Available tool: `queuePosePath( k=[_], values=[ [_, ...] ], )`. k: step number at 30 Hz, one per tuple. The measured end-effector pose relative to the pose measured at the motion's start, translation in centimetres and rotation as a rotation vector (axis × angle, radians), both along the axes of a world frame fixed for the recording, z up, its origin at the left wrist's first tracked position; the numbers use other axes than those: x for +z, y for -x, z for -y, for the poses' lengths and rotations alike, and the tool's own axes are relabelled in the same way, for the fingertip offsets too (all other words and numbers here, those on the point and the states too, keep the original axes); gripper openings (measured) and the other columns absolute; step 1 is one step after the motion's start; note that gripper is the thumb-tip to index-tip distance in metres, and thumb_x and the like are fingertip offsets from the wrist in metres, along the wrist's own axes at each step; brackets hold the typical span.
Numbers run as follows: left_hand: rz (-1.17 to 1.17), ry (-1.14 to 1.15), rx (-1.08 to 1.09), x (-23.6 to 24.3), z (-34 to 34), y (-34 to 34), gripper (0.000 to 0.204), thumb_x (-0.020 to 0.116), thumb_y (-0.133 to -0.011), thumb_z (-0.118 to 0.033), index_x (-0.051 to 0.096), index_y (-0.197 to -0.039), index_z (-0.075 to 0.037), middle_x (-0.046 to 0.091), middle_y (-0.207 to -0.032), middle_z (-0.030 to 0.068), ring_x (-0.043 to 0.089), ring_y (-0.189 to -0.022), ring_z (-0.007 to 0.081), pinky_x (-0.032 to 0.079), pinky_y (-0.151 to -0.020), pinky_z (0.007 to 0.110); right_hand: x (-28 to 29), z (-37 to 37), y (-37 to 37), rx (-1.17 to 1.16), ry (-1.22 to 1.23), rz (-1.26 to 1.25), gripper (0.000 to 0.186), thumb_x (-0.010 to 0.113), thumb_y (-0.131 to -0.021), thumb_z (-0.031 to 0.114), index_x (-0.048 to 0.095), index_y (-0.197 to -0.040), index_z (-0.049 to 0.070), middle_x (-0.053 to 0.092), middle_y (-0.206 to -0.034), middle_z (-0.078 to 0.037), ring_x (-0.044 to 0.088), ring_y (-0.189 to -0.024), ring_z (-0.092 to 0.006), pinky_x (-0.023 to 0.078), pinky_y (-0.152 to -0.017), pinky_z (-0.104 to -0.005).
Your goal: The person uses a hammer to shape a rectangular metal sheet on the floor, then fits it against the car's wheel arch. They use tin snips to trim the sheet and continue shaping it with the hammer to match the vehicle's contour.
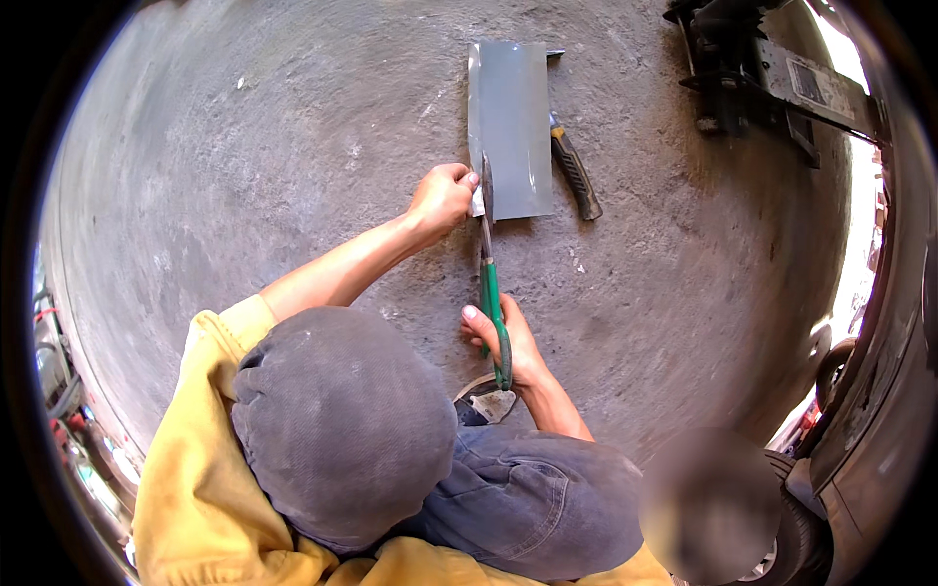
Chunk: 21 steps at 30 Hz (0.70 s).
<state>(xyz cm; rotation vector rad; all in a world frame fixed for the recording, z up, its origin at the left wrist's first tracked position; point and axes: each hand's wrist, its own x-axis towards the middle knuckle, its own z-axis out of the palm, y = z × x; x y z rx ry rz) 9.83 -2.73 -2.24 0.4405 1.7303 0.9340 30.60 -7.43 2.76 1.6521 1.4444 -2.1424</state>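
A flat grey metal sheet (516, 122) lies lengthwise on the rough floor ahead of me. My left hand (446, 201) pinches a narrow strip at its near left edge between thumb and fingers. The green-handled tin snips (490, 278) point away from me, their blades at that edge beside my left fingers. Wrapped around the snips' handles is my right hand (510, 342), its thumb on the left side. Right of the sheet, a tool with a black and yellow grip (575, 174) lies partly under it; its middle is hidden.
My bent knees in grey trousers (342, 425) fill the lower middle, with a shoe (485, 398) below the snips. A dark metal stand (728, 73) is at the far right. A tyre (803, 523) sits lower right, near a blurred round patch. Assorted clutter lines the left rim.
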Motion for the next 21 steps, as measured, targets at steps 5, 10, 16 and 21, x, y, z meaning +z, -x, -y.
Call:
queuePosePath(
  k=[5,10,16,21],
  values=[
    [-0.017,0.009,-0.003,0.7,-0.3,0.7,0.028,0.047,-0.096,-0.021,0.055,-0.078,-0.002,0.046,-0.058,0.0005,0.040,-0.047,0.0082,0.031,-0.042,0.027,1.0,-1.0,1.0,0.002,0.109,-0.007,0.082,0.070,-0.079,0.043,0.034,-0.129,-0.011,0.057,-0.101,-0.019,0.057,-0.092,-0.0208,0.046,-0.079,-0.0301],
    [-0.037,-0.003,-0.050,0.6,-1.4,0.5,0.028,0.047,-0.096,-0.021,0.054,-0.076,-0.001,0.046,-0.058,0.0001,0.039,-0.049,0.0081,0.031,-0.044,0.028,-0.1,-0.5,1.5,-0.063,0.017,-0.005,0.074,0.069,-0.080,0.043,0.041,-0.123,-0.011,0.062,-0.087,-0.015,0.060,-0.082,-0.0185,0.047,-0.070,-0.0279],
    [-0.070,0.015,-0.011,0.3,-1.1,0.5,0.029,0.048,-0.095,-0.021,0.056,-0.077,0.001,0.048,-0.060,0.0018,0.043,-0.055,0.0105,0.036,-0.051,0.030,-0.4,-0.3,1.3,0.022,-0.080,0.155,0.050,0.065,-0.084,0.038,0.051,-0.109,-0.003,0.062,-0.079,-0.009,0.061,-0.070,-0.0142,0.049,-0.064,-0.0253],
    [-0.111,0.118,0.044,0.8,-1.4,0.0,0.028,0.049,-0.093,-0.021,0.060,-0.086,0.003,0.057,-0.071,0.0095,0.052,-0.068,0.0172,0.042,-0.064,0.035,-0.5,-0.4,0.6,0.176,0.067,0.238,0.048,0.063,-0.083,0.040,0.059,-0.097,-0.005,0.063,-0.076,-0.016,0.060,-0.072,-0.0206,0.047,-0.066,-0.0344]
  ],
)
